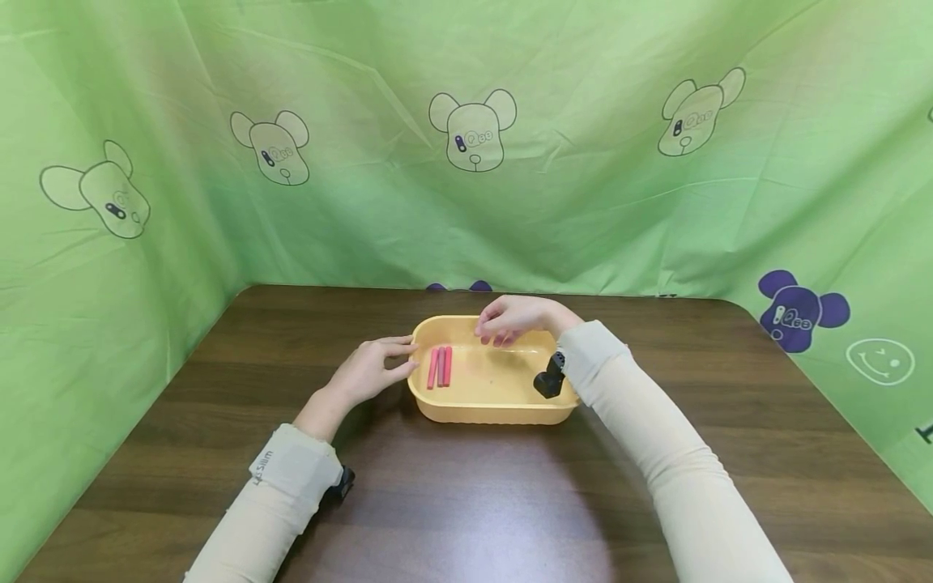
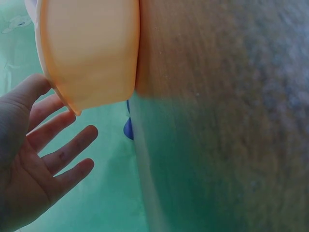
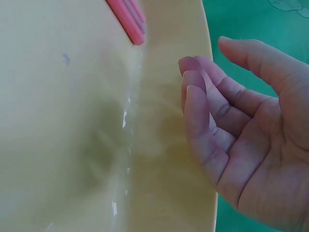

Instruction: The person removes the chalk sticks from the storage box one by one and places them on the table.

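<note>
A yellow plastic basin (image 1: 496, 414) stands on the brown table. Three pink and mauve sticks (image 1: 440, 368) lie side by side at its left end; in the right wrist view the sticks (image 3: 129, 20) show at the top. My left hand (image 1: 372, 368) rests at the basin's left rim, its thumb and fingertips right at the edge and the other fingers spread, as the left wrist view shows. Over the far side of the basin hovers my right hand (image 1: 513, 318), fingers loosely bent, with nothing between thumb and fingers.
The wood-grain table (image 1: 466, 494) spreads around the basin on all sides. Behind it and along the sides hangs a green curtain (image 1: 364, 219) printed with bear heads. A black wrist camera (image 1: 550, 376) on the right sleeve overlaps the basin's right end.
</note>
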Tool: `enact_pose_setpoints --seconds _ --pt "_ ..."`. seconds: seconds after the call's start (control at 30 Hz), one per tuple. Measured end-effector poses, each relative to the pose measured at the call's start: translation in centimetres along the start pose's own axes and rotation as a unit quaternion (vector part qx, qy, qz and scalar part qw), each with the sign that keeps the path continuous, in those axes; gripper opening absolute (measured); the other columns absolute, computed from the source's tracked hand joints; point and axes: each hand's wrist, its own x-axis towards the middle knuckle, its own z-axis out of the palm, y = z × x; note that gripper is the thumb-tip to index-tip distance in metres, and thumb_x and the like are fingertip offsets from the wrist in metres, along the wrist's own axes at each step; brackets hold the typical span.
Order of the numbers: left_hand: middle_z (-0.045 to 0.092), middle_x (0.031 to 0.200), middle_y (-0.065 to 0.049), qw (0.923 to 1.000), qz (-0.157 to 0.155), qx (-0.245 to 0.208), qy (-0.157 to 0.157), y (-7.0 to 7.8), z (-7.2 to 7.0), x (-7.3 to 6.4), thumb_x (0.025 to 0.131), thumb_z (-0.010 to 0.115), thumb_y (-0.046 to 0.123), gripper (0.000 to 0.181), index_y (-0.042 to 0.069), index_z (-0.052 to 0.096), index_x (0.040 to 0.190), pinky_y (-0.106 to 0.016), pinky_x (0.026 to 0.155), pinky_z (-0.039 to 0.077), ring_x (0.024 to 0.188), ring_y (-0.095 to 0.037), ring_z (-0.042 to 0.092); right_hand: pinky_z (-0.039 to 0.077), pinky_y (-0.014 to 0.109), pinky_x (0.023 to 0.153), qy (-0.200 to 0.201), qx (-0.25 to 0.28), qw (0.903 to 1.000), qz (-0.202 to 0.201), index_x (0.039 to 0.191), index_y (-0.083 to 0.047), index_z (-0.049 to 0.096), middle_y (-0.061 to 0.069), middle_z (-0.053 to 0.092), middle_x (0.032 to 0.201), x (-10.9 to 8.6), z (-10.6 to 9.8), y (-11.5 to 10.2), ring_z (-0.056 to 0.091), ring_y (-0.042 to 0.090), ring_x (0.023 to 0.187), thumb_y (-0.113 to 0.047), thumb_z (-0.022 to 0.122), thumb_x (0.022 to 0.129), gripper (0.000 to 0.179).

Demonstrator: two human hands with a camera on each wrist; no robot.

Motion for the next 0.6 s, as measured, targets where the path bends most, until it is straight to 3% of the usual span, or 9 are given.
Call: enact_pose_setpoints --seconds 0.3,0.6 --pt "0.057 0.133 -0.010 1.0000 0.004 0.004 0.002 -0.2 0.1 0.0 0.089 0.061 0.024 0.037 0.006 0.063 0.121 -0.042 0.104 0.042 0.127 -0.027 0.050 0.051 0.020 0.068 -0.012 -0.012 0.9998 0.007 0.114 0.003 0.057 0.000 0.065 0.091 1.4 1.0 -0.1 0.057 0.006 0.069 -0.020 0.055 0.092 0.032" --pt "0.056 0.133 -0.010 1.0000 0.005 0.002 0.000 -0.1 0.1 0.1 0.089 0.061 0.024 0.038 0.005 0.063 0.121 -0.042 0.104 0.041 0.127 -0.027 0.050 0.052 0.021 0.070 -0.024 -0.029 0.9992 0.013 0.109 0.000 0.059 0.004 0.066 0.092 2.4 2.0 -0.1 0.058 0.006 0.070 -0.018 0.055 0.092 0.026"
